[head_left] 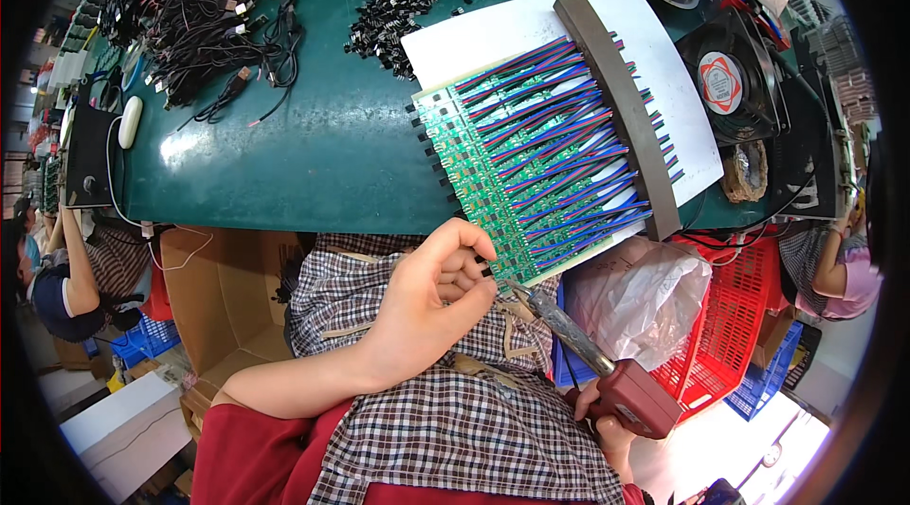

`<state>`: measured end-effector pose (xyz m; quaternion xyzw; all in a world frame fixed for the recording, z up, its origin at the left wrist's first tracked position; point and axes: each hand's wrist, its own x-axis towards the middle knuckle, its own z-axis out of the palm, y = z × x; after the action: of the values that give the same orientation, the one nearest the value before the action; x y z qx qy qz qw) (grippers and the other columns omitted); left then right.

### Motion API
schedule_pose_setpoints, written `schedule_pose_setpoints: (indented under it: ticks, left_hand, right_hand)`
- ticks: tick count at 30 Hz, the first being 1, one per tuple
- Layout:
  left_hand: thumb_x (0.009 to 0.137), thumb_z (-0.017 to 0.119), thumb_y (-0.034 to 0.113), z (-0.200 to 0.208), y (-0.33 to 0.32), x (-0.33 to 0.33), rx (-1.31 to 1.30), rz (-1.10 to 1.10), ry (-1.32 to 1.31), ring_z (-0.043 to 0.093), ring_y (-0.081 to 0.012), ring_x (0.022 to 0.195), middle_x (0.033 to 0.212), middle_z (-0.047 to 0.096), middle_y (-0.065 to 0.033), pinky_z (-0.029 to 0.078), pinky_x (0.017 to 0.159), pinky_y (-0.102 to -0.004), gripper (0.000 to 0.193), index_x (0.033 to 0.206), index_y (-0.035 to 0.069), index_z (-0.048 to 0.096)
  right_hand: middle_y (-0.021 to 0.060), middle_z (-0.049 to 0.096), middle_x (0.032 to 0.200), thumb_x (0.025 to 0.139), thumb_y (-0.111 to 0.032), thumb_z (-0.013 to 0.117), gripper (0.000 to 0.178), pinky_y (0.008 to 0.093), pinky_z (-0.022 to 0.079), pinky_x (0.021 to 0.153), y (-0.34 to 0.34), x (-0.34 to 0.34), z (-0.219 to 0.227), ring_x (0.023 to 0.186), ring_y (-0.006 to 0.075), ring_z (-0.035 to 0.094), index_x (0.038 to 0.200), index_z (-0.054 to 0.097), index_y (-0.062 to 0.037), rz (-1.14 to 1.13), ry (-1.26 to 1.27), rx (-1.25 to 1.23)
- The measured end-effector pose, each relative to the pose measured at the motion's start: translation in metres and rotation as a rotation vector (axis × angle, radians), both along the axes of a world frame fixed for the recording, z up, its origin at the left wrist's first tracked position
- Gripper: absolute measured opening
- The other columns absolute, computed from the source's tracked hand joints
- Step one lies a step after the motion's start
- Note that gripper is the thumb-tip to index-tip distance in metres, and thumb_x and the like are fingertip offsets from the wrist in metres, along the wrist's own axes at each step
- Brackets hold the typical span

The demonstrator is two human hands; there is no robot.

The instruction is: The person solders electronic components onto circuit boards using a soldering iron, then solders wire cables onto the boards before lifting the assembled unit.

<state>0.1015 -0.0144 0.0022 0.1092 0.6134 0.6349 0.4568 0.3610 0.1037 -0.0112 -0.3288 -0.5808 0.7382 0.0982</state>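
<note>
A panel of green circuit boards (479, 178) lies tilted at the table's front edge, with bundles of red, blue and black wires (559, 150) running across it. Small black connectors line its left edge. At the panel's near corner, my left hand (427, 301) is closed, thumb and index finger pinched around a small black connector (484, 269). Lower right, my right hand (607, 420) grips the dark red handle of a soldering gun (640, 399). The gun's metal tip reaches the same corner, beside my left fingertips; whether it touches the board cannot be made out.
A dark bar (626, 112) lies over the wires on a white sheet (502, 27). Black cables (190, 22) and a connector pile (389, 27) lie behind. A fan (730, 83) stands right. Below are a cardboard box (223, 306) and red basket (730, 315). People sit at both sides.
</note>
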Motion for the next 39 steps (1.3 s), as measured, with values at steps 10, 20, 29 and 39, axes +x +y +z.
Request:
schedule_pose_setpoints:
  ticks: [10, 20, 29, 39]
  left_hand:
    - [0.085, 0.055, -0.006, -0.002, -0.001, -0.001, -0.019, -0.055, 0.052, 0.054, -0.0052, 0.073, 0.078, 0.054, -0.0005, 0.046, 0.066, -0.0200, 0.022, 0.102, 0.003, 0.046]
    - [0.087, 0.052, -0.005, -0.001, -0.001, 0.000, -0.031, -0.075, 0.062, 0.058, -0.0073, 0.074, 0.081, 0.054, -0.0019, 0.048, 0.068, -0.0220, 0.020, 0.104, 0.003, 0.045]
    - [0.087, 0.051, -0.006, -0.003, 0.000, 0.001, -0.018, -0.065, 0.051, 0.057, -0.0074, 0.075, 0.083, 0.052, -0.0013, 0.048, 0.069, -0.0222, 0.018, 0.101, 0.003, 0.045]
    - [0.087, 0.051, -0.006, -0.004, 0.000, 0.001, -0.019, -0.065, 0.058, 0.056, -0.0072, 0.074, 0.083, 0.053, -0.0023, 0.047, 0.067, -0.0219, 0.017, 0.097, 0.004, 0.043]
  right_hand:
    - [0.0038, 0.061, 0.062, 0.068, -0.045, 0.077, 0.051, 0.0244, 0.043, 0.052, 0.000, 0.000, -0.003, 0.054, 0.0126, 0.056, 0.079, 0.061, 0.0023, -0.064, -0.032, 0.088]
    - [0.0080, 0.056, 0.072, 0.071, -0.044, 0.078, 0.062, 0.0290, 0.041, 0.053, 0.000, 0.010, -0.007, 0.056, 0.0189, 0.054, 0.100, 0.049, 0.0029, -0.005, -0.031, 0.041]
    - [0.0082, 0.055, 0.074, 0.074, -0.041, 0.076, 0.059, 0.0326, 0.042, 0.061, 0.000, 0.013, -0.013, 0.061, 0.0193, 0.054, 0.104, 0.050, 0.0025, -0.011, 0.002, -0.016]
    - [0.0091, 0.060, 0.071, 0.069, -0.042, 0.079, 0.062, 0.0276, 0.045, 0.058, -0.004, 0.011, -0.006, 0.059, 0.0167, 0.058, 0.101, 0.054, 0.0056, -0.092, -0.015, -0.054]
